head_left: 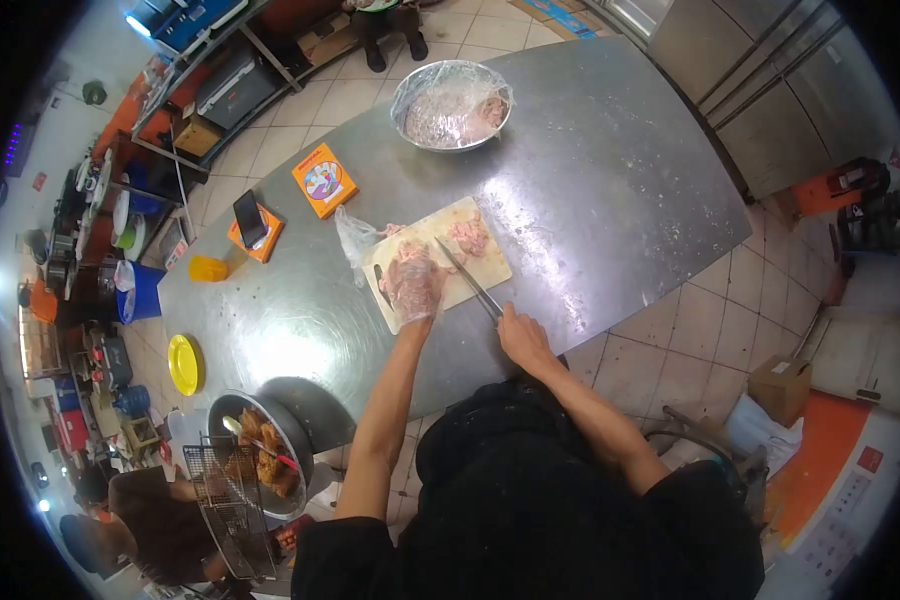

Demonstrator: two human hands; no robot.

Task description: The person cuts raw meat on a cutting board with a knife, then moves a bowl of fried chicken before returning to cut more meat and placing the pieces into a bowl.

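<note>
Biggest of all was the steel bench (620,180), and a co-worker (160,515) stood beyond its near-left corner. In from the near edge, the cutting board (490,265) sat aslant, a crumpled plastic bag (355,238) crowding its left side! Up at the far edge, the metal bowl (453,146) held pale raw meat under clear wrap. Down at the near-left corner, the basin (303,440) was loaded with browned fried pieces (270,455) and red-handled tongs (283,458), a wire basket (232,510) overlapping its left side. Toward the left edge came two orange boxes (324,181), a smartphone (251,220) lying on the nearer one, then a yellow plate (183,364) and an orange cup (208,268). The right hand (523,335) gripped a knife (480,292), blade over the board! The left hand (415,288), in clear plastic, lay on raw meat at the board's left; its finger curl couldn't be told. Smallest, a heap of cut meat (468,236) sat near the board's far-right corner.
</note>
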